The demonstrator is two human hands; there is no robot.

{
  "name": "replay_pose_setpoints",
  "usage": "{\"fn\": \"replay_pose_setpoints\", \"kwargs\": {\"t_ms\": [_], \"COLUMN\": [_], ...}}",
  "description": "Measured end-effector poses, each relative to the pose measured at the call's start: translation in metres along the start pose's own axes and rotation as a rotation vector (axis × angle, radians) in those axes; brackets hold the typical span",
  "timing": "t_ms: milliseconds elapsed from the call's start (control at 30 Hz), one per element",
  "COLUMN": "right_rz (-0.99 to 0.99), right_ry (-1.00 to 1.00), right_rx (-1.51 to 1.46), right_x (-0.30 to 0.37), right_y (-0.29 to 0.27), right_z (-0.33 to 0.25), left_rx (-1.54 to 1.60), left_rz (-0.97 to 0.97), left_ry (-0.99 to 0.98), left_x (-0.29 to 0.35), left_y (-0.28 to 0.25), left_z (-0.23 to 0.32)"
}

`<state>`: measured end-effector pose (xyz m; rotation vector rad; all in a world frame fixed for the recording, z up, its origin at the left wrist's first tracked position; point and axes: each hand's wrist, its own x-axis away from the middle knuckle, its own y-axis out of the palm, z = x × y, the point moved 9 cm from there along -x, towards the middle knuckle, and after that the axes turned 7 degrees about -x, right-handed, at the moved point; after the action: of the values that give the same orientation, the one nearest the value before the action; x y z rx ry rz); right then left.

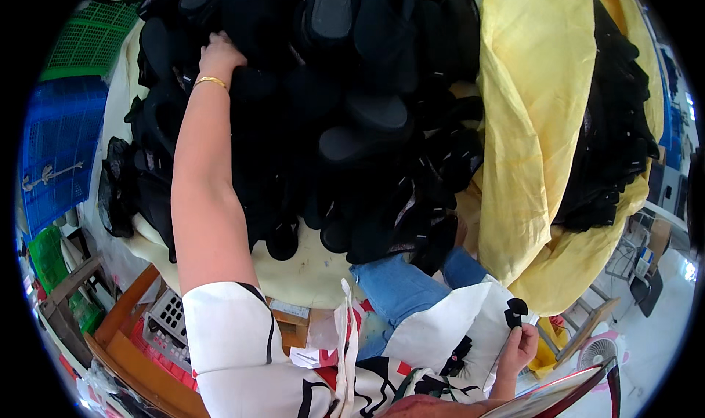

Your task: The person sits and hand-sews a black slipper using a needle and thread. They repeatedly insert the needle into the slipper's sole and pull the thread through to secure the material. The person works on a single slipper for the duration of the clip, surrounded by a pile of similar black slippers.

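A big heap of black fabric shoes (pixel 367 135), several with dark soles showing, fills the upper middle. Deep in its upper left part is my left hand (pixel 220 54), a gold bracelet (pixel 211 82) on the wrist. Its fingers are bent and close together against a black shoe (pixel 253 22), with the fingertips partly hidden among the dark fabric. Near my lap, at the lower right, my right hand (pixel 520 349) pinches a small black bow-shaped piece (pixel 516 311) between thumb and fingers. Behind that piece lies white cloth (pixel 433 330) over my jeans (pixel 400 289).
Yellow cloth (pixel 536 124) drapes right of the heap, with more black shoes (pixel 606 124) beyond it. Green (pixel 92 33) and blue crates (pixel 66 146) stand at the left. A wooden chair (pixel 136 308) and a grey basket (pixel 169 326) are at the lower left, a fan (pixel 598 352) at the lower right.
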<state>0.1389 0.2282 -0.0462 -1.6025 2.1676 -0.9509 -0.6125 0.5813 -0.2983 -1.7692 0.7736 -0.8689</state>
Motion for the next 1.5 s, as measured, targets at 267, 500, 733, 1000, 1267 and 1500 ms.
{"fn": "replay_pose_setpoints", "kwargs": {"t_ms": [267,500,733,1000,1267,1500], "right_rz": [0.02,-0.037,-0.116,-0.086,-0.042,-0.026], "right_ry": [-0.064,-0.094,-0.159,-0.314,-0.399,-0.46], "right_rx": [0.022,-0.08,-0.144,-0.092,0.004,0.008], "right_x": [-0.011,0.003,0.021,0.032,0.044,0.049], "right_y": [-0.001,0.006,0.001,-0.001,-0.014,-0.016], "right_z": [0.002,-0.004,0.002,-0.009,-0.014,-0.025], "left_rx": [0.132,0.399,0.378,0.498,0.644,0.724], "left_rz": [-0.301,-0.468,-0.457,-0.53,0.355,-0.061], "left_ry": [0.274,0.423,0.345,0.315,0.221,0.307], "left_x": [0.035,0.196,0.359,0.408,0.439,0.465], "left_y": [0.072,0.112,0.106,0.092,-0.016,-0.059], "left_z": [-0.003,0.041,0.069,0.05,0.007,0.103]}}
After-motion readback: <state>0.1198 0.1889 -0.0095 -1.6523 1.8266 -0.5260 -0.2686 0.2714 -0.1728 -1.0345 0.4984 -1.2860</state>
